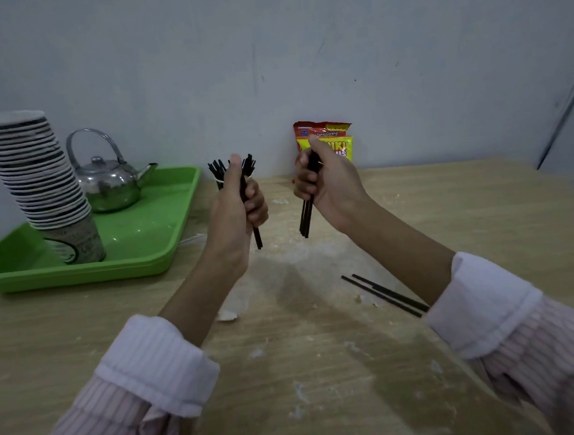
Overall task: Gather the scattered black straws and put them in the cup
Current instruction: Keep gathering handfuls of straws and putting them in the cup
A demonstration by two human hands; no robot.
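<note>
My left hand (235,204) is closed around a few black straws (257,238) held upright, their lower ends sticking out below the fist. Right behind it a cup (219,183) holds several black straws (216,168); my hand hides most of the cup. My right hand (327,184) grips another small bundle of black straws (305,221), tilted slightly, above the table. Two black straws (386,293) lie side by side on the table, partly hidden under my right forearm.
A green tray (152,257) at the left carries a tall leaning stack of paper cups (35,180) and a metal kettle (110,185). A red and yellow snack packet (331,139) leans on the wall. The wooden table (306,369) has white smears and crumbs.
</note>
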